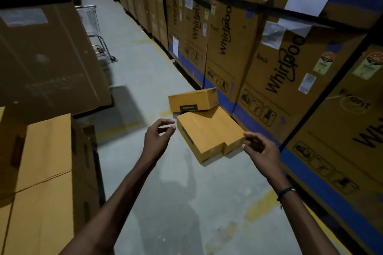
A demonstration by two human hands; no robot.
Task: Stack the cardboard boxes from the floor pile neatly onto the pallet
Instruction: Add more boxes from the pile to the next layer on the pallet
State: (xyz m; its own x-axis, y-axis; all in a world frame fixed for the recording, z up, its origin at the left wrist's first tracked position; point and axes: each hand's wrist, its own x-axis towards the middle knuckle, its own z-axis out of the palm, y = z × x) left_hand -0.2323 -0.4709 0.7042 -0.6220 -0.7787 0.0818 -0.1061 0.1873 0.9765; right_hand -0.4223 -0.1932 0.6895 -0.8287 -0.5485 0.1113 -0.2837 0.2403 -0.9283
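Reaching: both arms stretch toward the floor pile, so the step in hand looks like picking up the next box.
Left hand [158,133]: fingers loosely curled, holding nothing, just left of the near box.
Right hand [260,149]: fingers loosely curled and empty, at the near box's right corner; contact cannot be told.
Near box [207,136]: flat on the floor [165,182] beside the tall appliance cartons [269,68].
Far box [192,99]: tilted, resting partly on the near box.
Stacked boxes [41,172]: on the left, likely the pallet load; the pallet itself is hidden.
Next move: probably taking the far box off first, one hand on each side.
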